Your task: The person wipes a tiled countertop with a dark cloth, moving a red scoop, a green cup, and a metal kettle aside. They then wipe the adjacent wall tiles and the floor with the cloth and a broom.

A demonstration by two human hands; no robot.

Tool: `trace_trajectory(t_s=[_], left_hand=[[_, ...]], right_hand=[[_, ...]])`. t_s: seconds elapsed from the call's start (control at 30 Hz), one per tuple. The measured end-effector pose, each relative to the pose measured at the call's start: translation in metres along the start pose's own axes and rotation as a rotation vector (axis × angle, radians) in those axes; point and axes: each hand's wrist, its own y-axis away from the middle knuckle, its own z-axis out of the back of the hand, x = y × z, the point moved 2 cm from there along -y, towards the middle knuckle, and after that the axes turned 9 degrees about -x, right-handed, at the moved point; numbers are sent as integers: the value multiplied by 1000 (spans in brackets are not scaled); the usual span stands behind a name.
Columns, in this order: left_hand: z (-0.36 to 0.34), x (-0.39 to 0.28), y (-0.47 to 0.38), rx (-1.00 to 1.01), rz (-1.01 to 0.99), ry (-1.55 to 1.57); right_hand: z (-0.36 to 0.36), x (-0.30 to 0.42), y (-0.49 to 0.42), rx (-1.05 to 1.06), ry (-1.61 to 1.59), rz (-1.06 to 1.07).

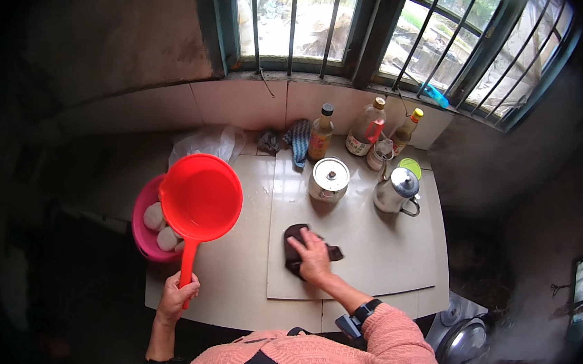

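My left hand (174,296) grips the handle of a red plastic water dipper (202,195). The dipper is held over the left side of the counter, partly covering a pink plastic basin (141,241) with several white rounded items (167,239) in it; I cannot tell what they are. On a pale tile slab (367,261), my right hand (313,257) presses down on a dark cloth (293,252), its fingers spread over it. Beyond that hand stand a lidded metal pot (329,181) and, to its right, a metal kettle (396,191) with a spout and handle.
Along the tiled wall are a sauce bottle (320,135), a large bottle (364,131), a yellow-capped bottle (406,132) and a glass jar (378,157). A checked cloth (299,140) and plastic bag (206,143) lie left of them. A lidded pan (463,353) sits lower right.
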Motion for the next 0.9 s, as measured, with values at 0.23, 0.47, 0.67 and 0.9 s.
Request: trace_trajectory(t_s=[0.23, 0.47, 0.67, 0.9], left_hand=[[8, -6, 8, 42, -39, -10], [27, -3, 37, -24, -56, -61], [39, 1, 57, -106, -60, 0], [44, 1, 65, -157, -58, 4]], right_hand=[[-14, 13, -51, 501, -487, -44], [-16, -64, -125, 4, -418, -292], [-18, -96, -128, 2, -412, -438], [33, -143, -125, -227, -182, -516]])
